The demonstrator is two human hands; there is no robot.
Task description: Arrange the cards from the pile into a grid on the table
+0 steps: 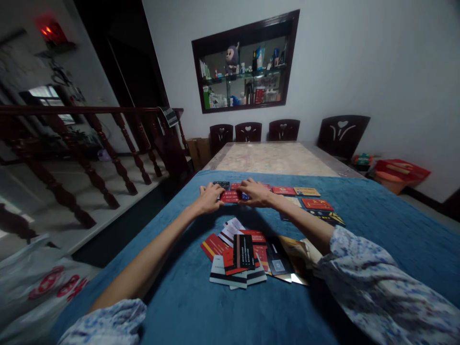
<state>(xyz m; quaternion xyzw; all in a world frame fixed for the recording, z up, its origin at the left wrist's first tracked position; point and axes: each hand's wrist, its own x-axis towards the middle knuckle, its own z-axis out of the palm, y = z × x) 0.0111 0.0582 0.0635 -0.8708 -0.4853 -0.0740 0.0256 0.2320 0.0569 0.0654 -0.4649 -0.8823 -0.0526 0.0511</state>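
Both my arms reach forward over a blue cloth (172, 268). Between my hands is a red card (230, 196) with pale print. My left hand (209, 197) grips its left edge, fingers bent over it. At the right edge, my right hand (254, 192) pinches the same card between thumb and fingers. A black card (222, 185) lies just behind my left hand. Nearer to me is a loose pile of overlapping cards, with a black striped card (243, 251) on top. White, red and orange cards show beneath it.
Right of my hands lie a red card (283, 190), a tan card (307, 191), another red card (317, 204) and a black-and-yellow card (325, 217). Dark chairs (248, 132) stand beyond the table. A wooden railing (89, 110) and a white plastic bag (39, 287) are on the left.
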